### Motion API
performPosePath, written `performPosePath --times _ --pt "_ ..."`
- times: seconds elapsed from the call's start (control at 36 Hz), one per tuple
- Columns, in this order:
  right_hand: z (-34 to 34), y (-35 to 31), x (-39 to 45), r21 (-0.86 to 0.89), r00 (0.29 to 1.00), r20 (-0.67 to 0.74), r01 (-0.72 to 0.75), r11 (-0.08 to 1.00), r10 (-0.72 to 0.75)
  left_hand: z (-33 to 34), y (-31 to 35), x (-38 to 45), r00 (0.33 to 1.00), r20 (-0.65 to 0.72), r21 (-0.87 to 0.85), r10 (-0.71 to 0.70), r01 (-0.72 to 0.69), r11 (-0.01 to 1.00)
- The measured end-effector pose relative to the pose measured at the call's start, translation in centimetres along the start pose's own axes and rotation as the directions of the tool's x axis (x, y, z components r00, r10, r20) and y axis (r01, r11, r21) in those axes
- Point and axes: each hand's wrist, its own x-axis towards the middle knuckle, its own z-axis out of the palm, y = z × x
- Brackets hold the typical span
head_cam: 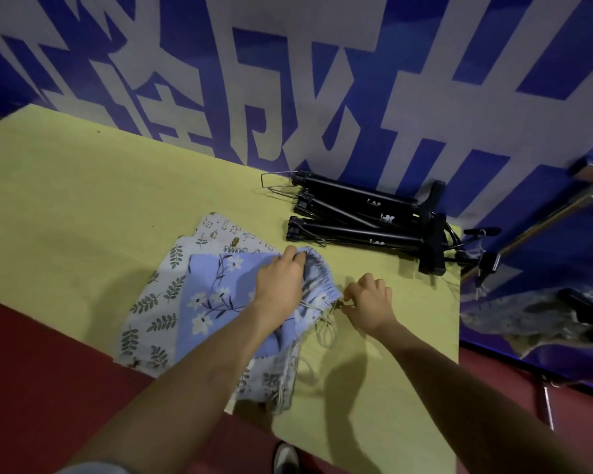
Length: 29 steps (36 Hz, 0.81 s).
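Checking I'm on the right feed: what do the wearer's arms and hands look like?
Both forearms are bare, with no gloves, watch or rings visible on the left hand or right hand. A pale grey sleeve edge shows at the left upper arm.

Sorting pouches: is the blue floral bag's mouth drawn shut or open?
Mostly drawn shut: the blue floral bag is gathered along its top; right hand pinches the drawstring.

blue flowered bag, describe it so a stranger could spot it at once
On the yellow table, left of the black stands, lies a pile of printed cloth. The blue bag tops it, gripped by the left hand. It alone is blue with white flowers; those beneath are white with leaves.
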Motion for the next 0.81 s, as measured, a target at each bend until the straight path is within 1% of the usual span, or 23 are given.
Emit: performPosePath --times 0.08,0.17,0.22,0.25,0.28,0.33,0.36,0.39,0.42,0.44,0.5,0.56,0.61,0.72,0.81 --pt "0.3 0.0 0.2 -0.009 1.000 0.007 0.007 1.000 -0.007 0.2 0.1 0.2 1.000 -0.023 -0.024 -0.004 0.003 1.000" --pt "0.4 0.1 0.2 -0.066 1.000 0.014 0.027 0.997 -0.026 0.4 0.1 0.2 0.999 -0.040 -0.023 0.004 -0.005 1.000" --pt "0.1 0.2 0.1 -0.060 0.999 -0.052 -0.004 0.998 0.001 0.5 0.0 0.2 0.997 -0.069 -0.023 0.018 -0.020 1.000" --pt "-0.2 0.1 0.1 -0.018 0.995 -0.097 -0.038 0.999 0.037 0.4 -0.1 0.2 0.996 -0.080 -0.028 0.029 -0.031 0.999" --pt "-0.6 0.1 0.2 0.047 0.987 -0.146 -0.068 0.997 0.074 0.4 -0.1 0.2 0.995 -0.087 -0.036 0.040 -0.043 0.998" --pt "-1.6 -0.1 0.4 0.268 0.969 -0.206 -0.076 0.960 0.134 0.1 0.0 0.3 0.995 -0.083 -0.073 0.047 -0.053 0.996" --pt "-2.2 -0.4 0.5 0.411 0.966 -0.210 -0.052 0.910 0.150 0.0 0.0 0.4 0.996 -0.075 -0.101 0.045 -0.053 0.994" --pt "-2.9 -0.8 0.6 0.550 0.968 -0.202 -0.012 0.835 0.147 -0.2 0.0 0.5 0.997 -0.064 -0.132 0.045 -0.053 0.990" --pt "-3.6 -1.4 0.6 0.650 0.970 -0.202 0.032 0.759 0.132 -0.4 -0.1 0.5 0.998 -0.048 -0.168 0.044 -0.051 0.984" --pt "-4.3 -1.9 0.6 0.706 0.974 -0.201 0.071 0.705 0.103 -0.5 -0.1 0.6 0.999 -0.031 -0.207 0.043 -0.049 0.977" --pt "-5.2 -3.2 0.7 0.729 0.984 -0.177 0.111 0.675 0.030 -0.8 -0.1 0.7 1.000 -0.007 -0.274 0.030 -0.030 0.961" --pt "-5.5 -4.3 1.0 0.719 0.990 -0.141 0.123 0.684 -0.029 -1.3 -0.2 0.7 1.000 -0.001 -0.329 0.001 -0.001 0.944" --pt "-5.4 -5.3 1.2 0.699 0.988 -0.143 0.143 0.701 -0.059 -1.6 -0.3 0.8 1.000 -0.006 -0.356 -0.018 0.015 0.934" --pt "-4.7 -6.9 1.6 0.659 0.985 -0.144 0.164 0.734 -0.090 -2.0 -1.3 0.9 1.000 -0.007 -0.354 -0.021 0.017 0.935" --pt "-4.2 -7.8 2.0 0.643 0.988 -0.143 0.142 0.752 -0.065 -2.4 -2.0 1.0 1.000 -0.013 -0.366 -0.013 0.007 0.931"
